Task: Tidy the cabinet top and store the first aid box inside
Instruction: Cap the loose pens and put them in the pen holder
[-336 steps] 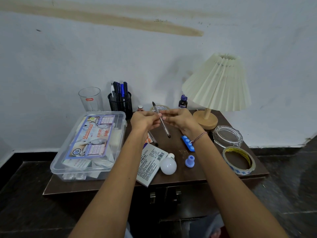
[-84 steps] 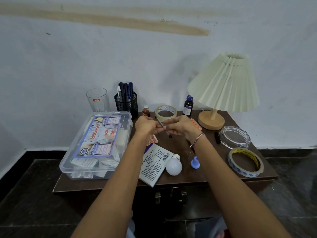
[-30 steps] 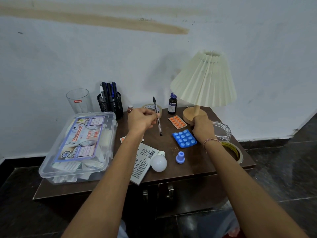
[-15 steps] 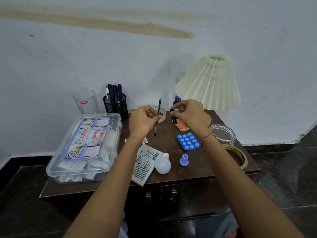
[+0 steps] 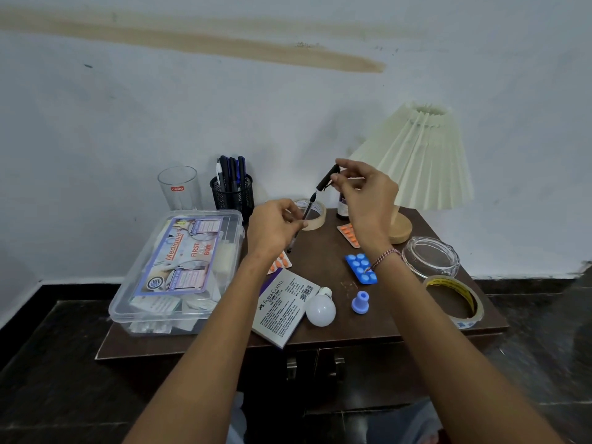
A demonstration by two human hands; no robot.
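The clear plastic first aid box (image 5: 179, 270) with a printed label lies on the left of the brown cabinet top (image 5: 323, 261), overhanging its left edge. My left hand (image 5: 275, 229) grips a thin black pen (image 5: 306, 214), tip pointing up. Just above that tip, my right hand (image 5: 365, 193) pinches the black pen cap (image 5: 326, 178). Cap and pen are apart by a small gap. Beneath my hands lie orange pill strips (image 5: 347, 233) and a blue pill strip (image 5: 360, 267).
At the back stand a glass (image 5: 177, 187), a mesh pen holder (image 5: 232, 195), a tape roll (image 5: 315, 211), a dark bottle (image 5: 342, 209) and a lamp (image 5: 419, 155). In front lie a stamp pad box (image 5: 282, 307), a white bulb (image 5: 320, 310), a blue cap (image 5: 360, 302), a glass ashtray (image 5: 431, 257) and a tape roll (image 5: 455, 301).
My right hand has picked up the pen cap from beside the lamp base and raised it above the pen tip. My left hand keeps hold of the pen.
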